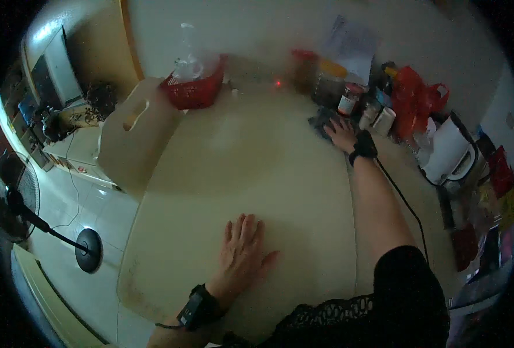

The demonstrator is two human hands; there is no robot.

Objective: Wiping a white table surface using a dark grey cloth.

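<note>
At the far right part of the pale tabletop (pixel 239 165), my right hand (pixel 343 134) holds a dark grey cloth (pixel 322 122) down under its spread fingers. A lidded jar with a white label (pixel 348 100) stands just beyond the cloth. White cups or small containers (pixel 384 122) are close by on the right of that hand. My left hand (pixel 243 245) lies palm down on the near middle of the tabletop, fingers extended and nothing in it. Both wrists wear black bands, and a cable runs from the right one.
A red plastic basket (pixel 196 93) with clear bags sits at the far left corner. Several jars, including a yellow-lidded jar (pixel 330 82), a red plastic bag (pixel 413 102) and a white electric kettle (pixel 448 150) line the right side. A standing fan (pixel 89 250) is on the left floor.
</note>
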